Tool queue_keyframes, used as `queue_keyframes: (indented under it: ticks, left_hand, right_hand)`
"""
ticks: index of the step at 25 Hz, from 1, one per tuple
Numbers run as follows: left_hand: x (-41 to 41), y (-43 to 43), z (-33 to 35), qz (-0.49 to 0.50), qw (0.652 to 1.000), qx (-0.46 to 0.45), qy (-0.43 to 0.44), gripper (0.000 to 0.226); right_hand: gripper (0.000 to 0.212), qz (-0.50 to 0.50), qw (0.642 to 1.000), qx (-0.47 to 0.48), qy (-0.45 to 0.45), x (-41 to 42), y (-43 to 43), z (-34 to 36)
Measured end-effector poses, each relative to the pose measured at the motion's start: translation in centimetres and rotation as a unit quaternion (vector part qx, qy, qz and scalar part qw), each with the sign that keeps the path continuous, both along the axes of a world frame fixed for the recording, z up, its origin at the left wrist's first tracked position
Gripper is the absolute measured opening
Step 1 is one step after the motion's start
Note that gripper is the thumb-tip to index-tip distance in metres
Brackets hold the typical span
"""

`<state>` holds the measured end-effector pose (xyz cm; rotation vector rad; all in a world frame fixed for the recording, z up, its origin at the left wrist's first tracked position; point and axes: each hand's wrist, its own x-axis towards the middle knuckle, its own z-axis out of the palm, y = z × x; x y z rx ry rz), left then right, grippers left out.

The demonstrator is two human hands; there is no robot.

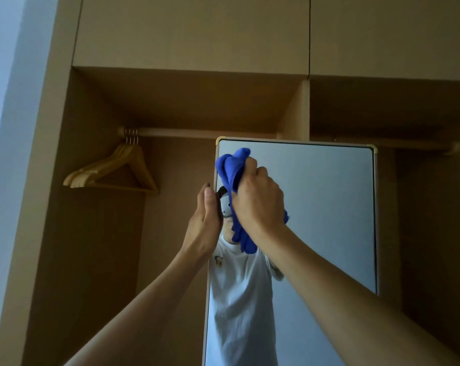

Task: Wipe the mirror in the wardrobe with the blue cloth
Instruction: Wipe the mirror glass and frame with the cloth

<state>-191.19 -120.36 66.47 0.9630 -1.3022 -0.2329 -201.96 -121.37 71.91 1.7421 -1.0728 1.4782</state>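
A tall mirror (329, 207) with a thin frame and brass corners stands in the open wardrobe. My right hand (258, 199) is shut on a bunched blue cloth (233, 167), pressed against the glass near the mirror's upper left corner. Part of the cloth hangs down below my wrist. My left hand (206, 220) grips the mirror's left edge, fingers wrapped around the frame. The glass reflects a person in a white T-shirt.
Several wooden hangers (112, 170) hang from the left end of the wardrobe rail (197, 132). A vertical divider (295, 112) stands behind the mirror. Closed upper cabinet doors (192, 30) run above. A pale wall (1, 101) lies at the left.
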Motion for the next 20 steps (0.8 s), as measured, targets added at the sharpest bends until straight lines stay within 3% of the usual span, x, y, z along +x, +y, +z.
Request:
queue_keyframes:
  ticks: [2,7,11,15,20]
  left_hand:
    - [0.0,0.1,0.0,-0.011,1.000,-0.005,0.014,0.055]
    - [0.2,0.2,-0.2,-0.040,0.999,0.005,0.013,0.070]
    - [0.2,0.6,-0.4,-0.061,0.998,0.013,0.019,0.064]
    - [0.6,0.4,-1.0,-0.049,0.998,0.017,0.026,0.044]
    - [1.0,-0.2,-2.4,-0.040,0.998,0.017,0.051,0.078]
  right_hand:
    - [0.036,0.020,1.000,0.001,0.015,1.4,0.2,-0.5]
    - [0.035,0.014,0.995,-0.017,0.096,-0.4,0.4,0.5]
    - [0.047,-0.029,0.973,-0.053,0.221,-2.8,0.7,3.3]
    - [0.049,-0.042,0.966,-0.063,0.248,-2.9,0.5,2.7]
    - [0.054,-0.039,0.962,-0.081,0.259,-3.0,-0.2,-1.0]
